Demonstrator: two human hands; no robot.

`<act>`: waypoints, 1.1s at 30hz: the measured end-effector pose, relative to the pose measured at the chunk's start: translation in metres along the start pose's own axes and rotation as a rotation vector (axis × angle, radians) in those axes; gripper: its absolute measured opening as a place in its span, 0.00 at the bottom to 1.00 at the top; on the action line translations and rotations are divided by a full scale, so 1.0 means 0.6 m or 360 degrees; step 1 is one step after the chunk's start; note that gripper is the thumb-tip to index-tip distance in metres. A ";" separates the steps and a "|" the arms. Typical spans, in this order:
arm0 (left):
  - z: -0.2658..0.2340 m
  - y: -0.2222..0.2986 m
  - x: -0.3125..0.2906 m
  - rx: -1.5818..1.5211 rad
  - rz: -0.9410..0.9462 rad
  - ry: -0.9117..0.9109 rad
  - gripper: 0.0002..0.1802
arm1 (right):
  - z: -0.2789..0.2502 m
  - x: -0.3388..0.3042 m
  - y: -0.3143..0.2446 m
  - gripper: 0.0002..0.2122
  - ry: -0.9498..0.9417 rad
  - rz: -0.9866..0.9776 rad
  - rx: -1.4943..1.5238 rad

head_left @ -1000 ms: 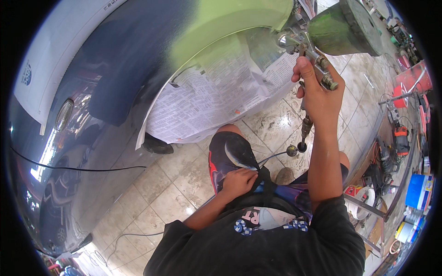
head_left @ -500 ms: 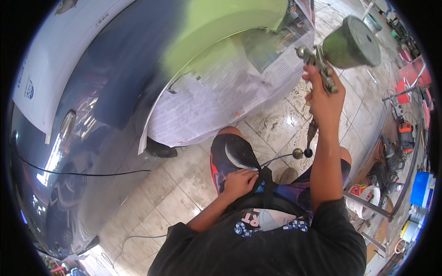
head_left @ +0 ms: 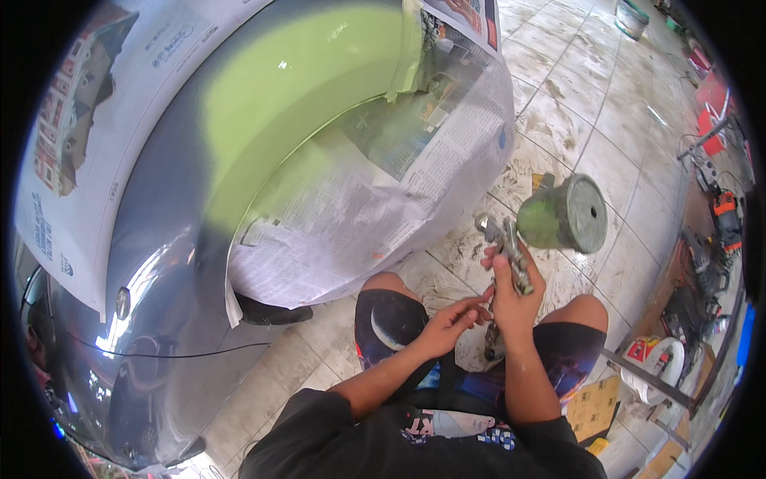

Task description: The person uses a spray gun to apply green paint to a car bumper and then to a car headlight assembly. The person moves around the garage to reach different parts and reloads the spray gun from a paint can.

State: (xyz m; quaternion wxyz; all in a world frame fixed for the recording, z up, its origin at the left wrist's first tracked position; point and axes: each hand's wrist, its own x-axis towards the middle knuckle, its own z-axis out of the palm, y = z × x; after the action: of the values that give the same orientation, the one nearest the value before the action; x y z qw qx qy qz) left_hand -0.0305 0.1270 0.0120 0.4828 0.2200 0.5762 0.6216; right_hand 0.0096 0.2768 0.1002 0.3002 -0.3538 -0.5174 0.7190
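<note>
My right hand [head_left: 517, 299] is wrapped round a metal spray gun [head_left: 504, 231], tilted so that its round green-stained cup [head_left: 550, 214] points to the right. My left hand [head_left: 451, 327] reaches in from the left, fingers extended and apart, fingertips beside the lower end of the gun's handle. Whether they touch it I cannot tell. Ahead and left is a dark car body panel [head_left: 179, 160] with a light green patch [head_left: 271, 96]. Newspaper [head_left: 319, 215] covers the wheel arch below the green, and part of a black tyre [head_left: 275, 313] shows beneath.
Printed masking paper [head_left: 72, 207] lies over the car at far left. A thin black cable [head_left: 199, 354] crosses by the bumper. On the right are a metal-framed rack [head_left: 650, 378], a white bucket [head_left: 669, 359], an orange-and-black tool [head_left: 726, 215] and a yellowish sheet [head_left: 594, 407]. Floor tiles [head_left: 570, 96] are smudged.
My right hand has brought the spray gun down and closer to my body. My left hand has lifted from my thigh toward the gun. The view has shifted, showing more of the green panel.
</note>
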 end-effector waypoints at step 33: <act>0.194 0.520 -0.119 0.0516 -0.0200 0.0740 0.12 | -0.002 -0.102 -0.499 0.21 -0.0593 0.0155 -0.0528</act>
State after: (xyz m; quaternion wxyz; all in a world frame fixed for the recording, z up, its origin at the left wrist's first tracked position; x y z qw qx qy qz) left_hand -0.0108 0.1655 0.3498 0.3338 0.1097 0.7759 0.5240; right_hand 0.0651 0.3138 0.3984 0.1024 -0.2841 -0.6571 0.6907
